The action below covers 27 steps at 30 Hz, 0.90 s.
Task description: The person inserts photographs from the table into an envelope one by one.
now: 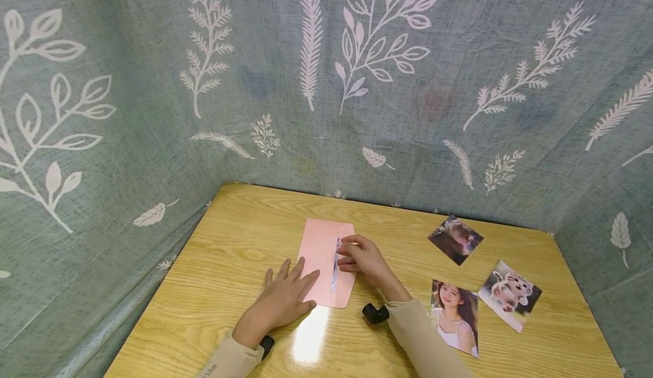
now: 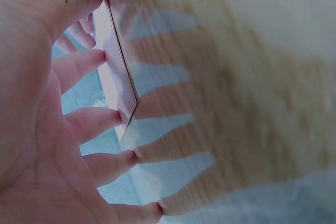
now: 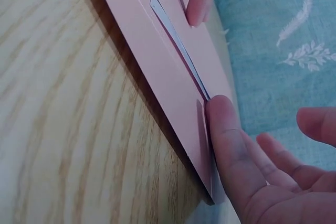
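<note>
Envelope (image 1: pixel 315 253), pink, lies on the surface (image 1: pixel 245 236) at the head view's six o'clock; left hand (image 1: pixel 285 298), fingers spread wide, rests on its eight o'clock side. Right hand (image 1: pixel 366 260), fingers parted and loosely bent, touches its opening near three o'clock, where an insert (image 1: pixel 334 279) shows.

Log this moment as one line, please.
left hand: spread, touching pink envelope | right hand: fingers at envelope opening | pale insert: showing in opening | three photos: lying right of envelope
</note>
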Available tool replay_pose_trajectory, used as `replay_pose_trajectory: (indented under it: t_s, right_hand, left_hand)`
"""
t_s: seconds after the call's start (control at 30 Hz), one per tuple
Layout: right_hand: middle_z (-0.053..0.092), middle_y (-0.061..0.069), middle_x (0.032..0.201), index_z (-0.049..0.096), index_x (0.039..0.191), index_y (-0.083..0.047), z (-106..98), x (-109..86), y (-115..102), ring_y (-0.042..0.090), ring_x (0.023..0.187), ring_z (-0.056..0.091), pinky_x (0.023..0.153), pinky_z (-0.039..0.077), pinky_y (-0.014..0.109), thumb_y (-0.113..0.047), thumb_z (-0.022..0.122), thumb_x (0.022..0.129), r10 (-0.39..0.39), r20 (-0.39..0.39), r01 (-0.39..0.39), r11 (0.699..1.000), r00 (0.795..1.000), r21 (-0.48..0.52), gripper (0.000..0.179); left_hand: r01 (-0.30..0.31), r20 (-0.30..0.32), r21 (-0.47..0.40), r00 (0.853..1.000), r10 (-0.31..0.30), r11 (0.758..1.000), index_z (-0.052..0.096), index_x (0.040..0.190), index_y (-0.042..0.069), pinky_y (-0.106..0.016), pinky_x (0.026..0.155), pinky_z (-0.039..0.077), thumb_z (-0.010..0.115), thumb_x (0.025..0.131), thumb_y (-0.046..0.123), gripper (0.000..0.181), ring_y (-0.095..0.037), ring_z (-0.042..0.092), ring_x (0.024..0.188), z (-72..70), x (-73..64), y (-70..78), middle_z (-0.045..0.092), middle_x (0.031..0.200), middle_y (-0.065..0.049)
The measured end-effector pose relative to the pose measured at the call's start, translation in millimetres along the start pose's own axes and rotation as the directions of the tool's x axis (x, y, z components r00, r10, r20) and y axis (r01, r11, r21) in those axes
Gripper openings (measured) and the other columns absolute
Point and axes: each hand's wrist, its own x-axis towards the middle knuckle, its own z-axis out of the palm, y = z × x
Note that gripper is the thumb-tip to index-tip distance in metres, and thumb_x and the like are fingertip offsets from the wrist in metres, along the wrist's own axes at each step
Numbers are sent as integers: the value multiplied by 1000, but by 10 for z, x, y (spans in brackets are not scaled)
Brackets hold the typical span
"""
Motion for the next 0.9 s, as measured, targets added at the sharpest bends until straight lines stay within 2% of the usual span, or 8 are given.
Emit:
replay_pose_trajectory:
  t_s: [0.23,0.57,0.67,0.77,0.9]
  right_hand:
    - [67,22,112,52,134,7,21,-7,3,33,87,72,76,59,41,-19,56,104,-3,-2,3,1000,1000,-15,40]
    - [66,24,118,53,134,7,-8,-85,-48,35,96,69,81,58,42,-19,56,104,-24,7,24,998,1000,-57,40]
    - [63,29,120,54,132,9,-14,-177,-140,41,102,66,86,56,48,-14,55,104,-83,3,83,990,997,-115,37]
    - [61,30,123,54,132,10,-59,-262,-213,45,109,63,91,52,53,-13,55,104,-161,15,161,969,987,-187,36]
    - [62,25,125,55,133,7,-160,-368,-268,41,110,63,92,51,52,-18,57,104,-221,32,221,935,975,-276,38]
  left_hand:
    - [1,2,2,1000,-1,1000,42,154,27,-78,105,15,64,96,48,66,-49,15,146,1,1,-2,23,163,-17]
    - [1,-7,6,1000,-1,1000,41,154,27,-78,105,14,63,96,49,66,-49,14,146,22,16,-10,22,163,-17]
    - [0,-5,1,1000,0,1000,41,154,26,-78,105,14,64,96,47,66,-50,15,146,15,10,-4,22,163,-18]
    - [-2,-4,0,1000,2,1000,41,155,26,-78,105,14,64,96,46,66,-50,15,146,0,2,6,23,162,-18]
    - [-2,-2,0,1000,2,1000,41,155,26,-78,104,15,64,96,46,66,-50,15,146,-7,-3,13,23,162,-19]
